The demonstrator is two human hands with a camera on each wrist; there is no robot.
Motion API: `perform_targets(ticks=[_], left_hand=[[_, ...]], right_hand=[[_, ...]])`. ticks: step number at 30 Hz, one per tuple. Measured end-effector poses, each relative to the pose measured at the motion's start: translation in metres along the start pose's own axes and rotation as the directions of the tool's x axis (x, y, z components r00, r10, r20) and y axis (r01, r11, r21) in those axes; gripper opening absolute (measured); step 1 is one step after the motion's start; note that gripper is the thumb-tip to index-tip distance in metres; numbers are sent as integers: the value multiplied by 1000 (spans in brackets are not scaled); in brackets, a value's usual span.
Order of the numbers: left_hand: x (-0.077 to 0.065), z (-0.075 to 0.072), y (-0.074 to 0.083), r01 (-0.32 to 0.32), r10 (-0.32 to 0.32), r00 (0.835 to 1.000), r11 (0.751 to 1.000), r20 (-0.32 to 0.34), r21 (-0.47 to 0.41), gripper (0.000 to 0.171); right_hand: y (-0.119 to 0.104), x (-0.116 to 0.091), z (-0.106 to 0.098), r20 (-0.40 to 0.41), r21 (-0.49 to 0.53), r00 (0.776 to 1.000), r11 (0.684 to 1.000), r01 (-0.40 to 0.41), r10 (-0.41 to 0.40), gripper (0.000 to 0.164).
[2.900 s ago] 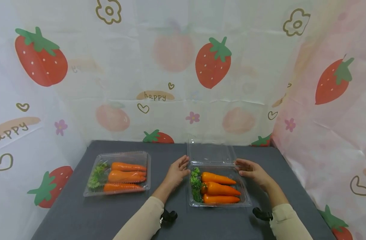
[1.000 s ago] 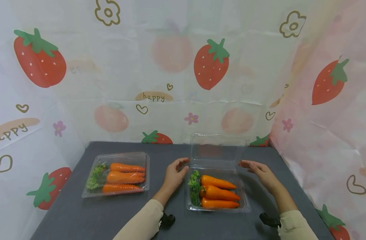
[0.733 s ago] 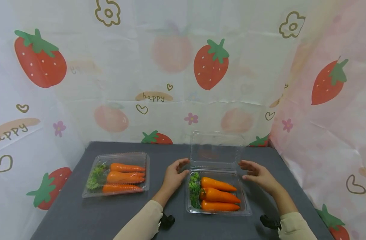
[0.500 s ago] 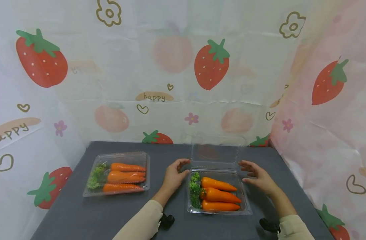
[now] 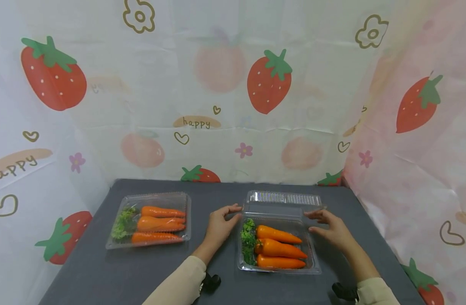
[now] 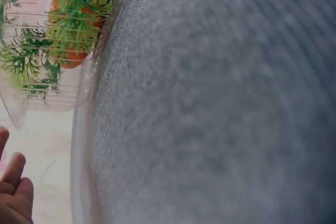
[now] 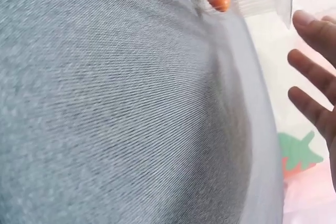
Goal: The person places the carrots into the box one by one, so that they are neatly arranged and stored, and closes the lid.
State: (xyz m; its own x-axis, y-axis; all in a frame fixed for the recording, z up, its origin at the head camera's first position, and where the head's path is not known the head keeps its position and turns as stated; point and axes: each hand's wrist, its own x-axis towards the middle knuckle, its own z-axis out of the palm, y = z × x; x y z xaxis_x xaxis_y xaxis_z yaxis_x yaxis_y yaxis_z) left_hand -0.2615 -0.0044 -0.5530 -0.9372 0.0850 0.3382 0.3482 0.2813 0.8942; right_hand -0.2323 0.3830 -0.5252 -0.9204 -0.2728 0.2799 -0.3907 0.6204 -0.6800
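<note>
A clear plastic box [image 5: 278, 270] stands between my hands, its hinged lid [image 5: 286, 198] tipped back behind it with a ridged side showing. Three orange carrots [image 5: 281, 248] lie inside, their tips to the right, with green leafy tops [image 5: 249, 241] at the left end. My left hand [image 5: 219, 224] is by the box's back left corner, fingers bent and thumb apart from them. By the back right corner is my right hand [image 5: 332, 228]; in the right wrist view its fingers [image 7: 310, 72] are spread, with nothing between them. Neither hand grips the lid.
Another clear plastic box [image 5: 156, 198], lid down, sits at the left with three carrots [image 5: 160, 223] and green leaves [image 5: 123, 224] in it. The grey table [image 5: 217, 288] ends at a strawberry-print cloth [image 5: 202, 84] on the back and both sides.
The lid rose from lying back to nearly upright, then dropped back again by now. The box has shifted slightly toward me. My right hand lifted a little and came down; the left barely moved.
</note>
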Motion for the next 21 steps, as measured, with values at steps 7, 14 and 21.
perform_targets(ticks=[7,14,21], left_hand=[[-6,-6,7,-14,13,1000,999,28,30,28],[-8,-10,16,17,-20,999,998,47,55,42],[-8,-15,20,66,-81,990,990,120,128,43]], right_hand=[[-2,-8,-4,5,6,998,998,-64,64,39],[-3,-10,-10,100,162,995,987,-1,-16,36],[-8,-13,-16,153,122,986,989,-78,59,47]])
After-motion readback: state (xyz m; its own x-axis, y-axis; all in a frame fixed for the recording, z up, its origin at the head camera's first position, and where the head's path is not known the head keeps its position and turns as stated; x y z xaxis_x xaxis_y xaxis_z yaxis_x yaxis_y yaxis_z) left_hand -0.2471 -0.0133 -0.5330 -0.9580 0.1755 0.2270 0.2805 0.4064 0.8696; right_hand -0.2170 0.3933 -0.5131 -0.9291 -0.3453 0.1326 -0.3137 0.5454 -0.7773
